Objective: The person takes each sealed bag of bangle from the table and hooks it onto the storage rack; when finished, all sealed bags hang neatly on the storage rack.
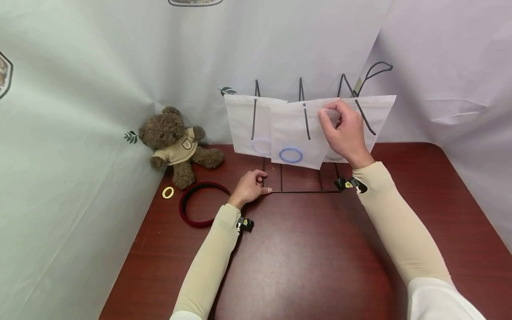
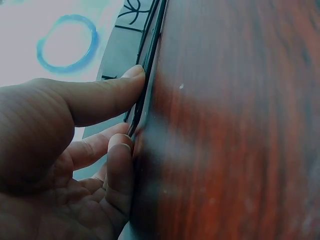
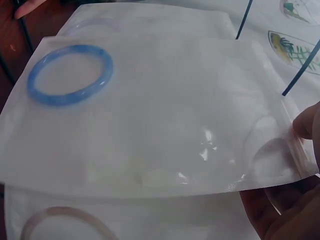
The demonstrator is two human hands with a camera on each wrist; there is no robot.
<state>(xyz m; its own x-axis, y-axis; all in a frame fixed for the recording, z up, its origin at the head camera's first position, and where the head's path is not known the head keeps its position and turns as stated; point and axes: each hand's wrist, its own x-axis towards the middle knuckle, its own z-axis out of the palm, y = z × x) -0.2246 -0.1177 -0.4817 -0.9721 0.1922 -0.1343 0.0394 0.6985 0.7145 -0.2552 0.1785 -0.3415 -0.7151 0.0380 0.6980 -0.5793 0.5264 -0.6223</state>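
A black wire rack (image 1: 300, 192) stands at the back of the table, with translucent zip bags on its hooks. My left hand (image 1: 249, 186) grips the rack's front bar, thumb on one side and fingers curled on the other. The middle bag (image 1: 289, 129) hangs in front, a blue bangle (image 3: 65, 100) lying in its lower part. My right hand (image 1: 347, 133) pinches this bag's upper right corner. Behind it, the left bag (image 1: 242, 124) holds a pale lilac bangle, and the right bag (image 1: 382, 106), partly hidden by my right hand, holds a brownish bangle (image 3: 62, 210).
A brown teddy bear (image 1: 176, 149) in a beige shirt sits against the curtain at the back left. In front of it lie a small yellow ring (image 1: 164, 192) and a dark red headband (image 1: 182, 213), which is close to my left forearm. White curtain surrounds the table (image 1: 304, 253).
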